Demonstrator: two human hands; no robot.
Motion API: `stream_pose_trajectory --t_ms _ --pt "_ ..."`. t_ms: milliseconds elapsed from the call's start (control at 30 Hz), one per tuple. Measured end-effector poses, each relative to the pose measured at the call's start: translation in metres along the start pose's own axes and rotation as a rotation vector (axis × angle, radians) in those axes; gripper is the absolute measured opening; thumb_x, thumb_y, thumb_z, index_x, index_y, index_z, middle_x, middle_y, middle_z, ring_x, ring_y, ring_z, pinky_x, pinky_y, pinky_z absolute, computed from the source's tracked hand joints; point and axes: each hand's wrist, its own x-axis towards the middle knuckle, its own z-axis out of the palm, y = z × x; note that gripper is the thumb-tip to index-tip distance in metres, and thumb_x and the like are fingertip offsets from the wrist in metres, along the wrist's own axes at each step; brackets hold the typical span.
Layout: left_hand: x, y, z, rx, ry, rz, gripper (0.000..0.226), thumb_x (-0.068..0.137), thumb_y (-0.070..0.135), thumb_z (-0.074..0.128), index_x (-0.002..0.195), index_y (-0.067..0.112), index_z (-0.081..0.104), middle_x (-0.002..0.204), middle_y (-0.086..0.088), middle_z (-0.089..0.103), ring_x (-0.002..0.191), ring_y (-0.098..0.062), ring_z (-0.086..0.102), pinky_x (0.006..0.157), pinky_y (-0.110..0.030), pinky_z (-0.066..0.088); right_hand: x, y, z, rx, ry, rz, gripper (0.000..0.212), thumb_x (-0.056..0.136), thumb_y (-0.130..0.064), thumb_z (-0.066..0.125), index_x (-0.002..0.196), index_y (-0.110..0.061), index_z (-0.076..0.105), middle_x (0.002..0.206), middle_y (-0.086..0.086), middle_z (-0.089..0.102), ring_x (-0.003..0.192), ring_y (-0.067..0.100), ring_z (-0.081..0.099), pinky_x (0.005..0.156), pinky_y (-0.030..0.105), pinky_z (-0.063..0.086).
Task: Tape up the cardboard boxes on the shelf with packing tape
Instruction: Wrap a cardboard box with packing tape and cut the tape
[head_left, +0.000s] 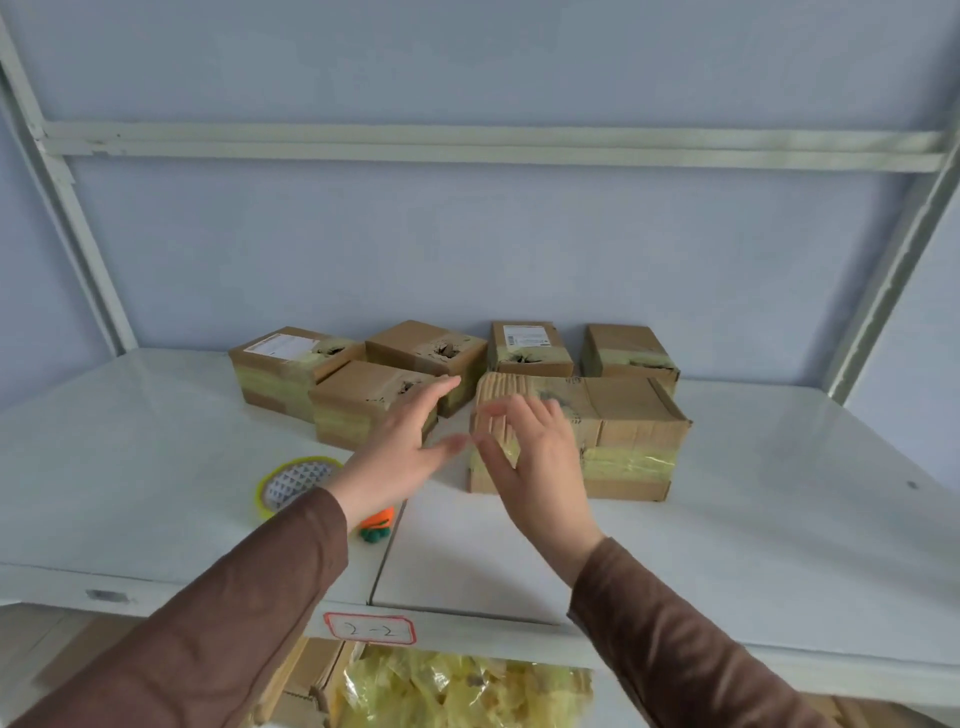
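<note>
Shelf (156, 441): white, filling the middle band of the frame, carrying all items; a red-edged label (369, 629) reading "2-2" sits on its front lip at lower centre.

Boxes: six cardboard boxes grouped at centre frame, toward the back wall. All show yellowish tape bands round their sides. The big box (613, 441), right of centre, stands nearest the front, apart from the others, judged pulled forward for working. Five small boxes sit behind and to the left, closely packed; the nearest small box (353, 410) is left of centre. Several tops show torn, dark patches.

Hands: both raised over the gap between the big box and the nearest small box, sleeves brown. Left hand (400, 447) is released, fingers straight and spread, holding nothing, in front of the small box. Right hand (535, 457) is likewise released, fingers loosely extended in front of the big box's left end; contact with the cardboard cannot be confirmed owing to blur. Judged to be reaching to take or turn the big box.

Tape roll (296, 483): yellow-rimmed, lying flat at left of centre, beside the left wrist, within easy reach but untouched.

Small orange item (376, 522): partly hidden under the left wrist, identity unclear
</note>
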Motion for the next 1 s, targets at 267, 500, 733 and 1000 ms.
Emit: stream_pose_trajectory --t_ms 267,500,733,1000 --pt "0.056 0.041 0.043 0.375 -0.08 0.284 0.064 0.103 0.051 0.05 0.159 0.026 0.034 0.168 0.012 0.023 0.156 -0.004 0.009 0.125 -0.027 0.004 0.007 0.101 -0.107 -0.193 0.056 0.333 0.029 0.097 -0.029 0.065 0.125 -0.021 0.065 0.127 -0.001 0.062 0.121 0.027 0.049 0.099 0.042 0.042" --pt "0.065 0.039 0.071 0.62 -0.143 0.33 0.047 0.108 0.044 0.041 0.155 0.04 0.039 0.162 0.016 0.035 0.152 -0.006 0.026 0.127 -0.036 0.014 -0.002 0.13 -0.109 -0.134 -0.23 0.481 0.05 0.102 -0.048 0.052 0.147 -0.025 0.054 0.162 -0.005 0.037 0.146 0.021 0.033 0.118 0.038 0.03" --pt "0.089 0.041 0.051 0.716 -0.357 0.333 0.083 0.099 0.06 0.051 0.164 0.028 0.012 0.171 0.008 0.003 0.156 -0.007 0.004 0.128 -0.031 0.008 0.029 0.108 -0.098 -0.485 -0.434 0.112 0.077 0.095 -0.063 0.054 0.16 -0.029 0.031 0.169 -0.006 0.022 0.156 0.017 0.017 0.128 0.047 0.01" --pt "0.091 0.037 0.059 0.662 -0.395 0.269 0.078 0.101 0.056 0.051 0.163 0.025 0.018 0.171 0.006 0.011 0.158 -0.009 0.006 0.129 -0.037 0.009 0.036 0.097 -0.068 -0.531 -0.616 -0.002 0.056 0.109 -0.047 0.032 0.162 -0.027 0.026 0.167 -0.009 0.027 0.155 0.009 0.021 0.128 0.041 0.014"
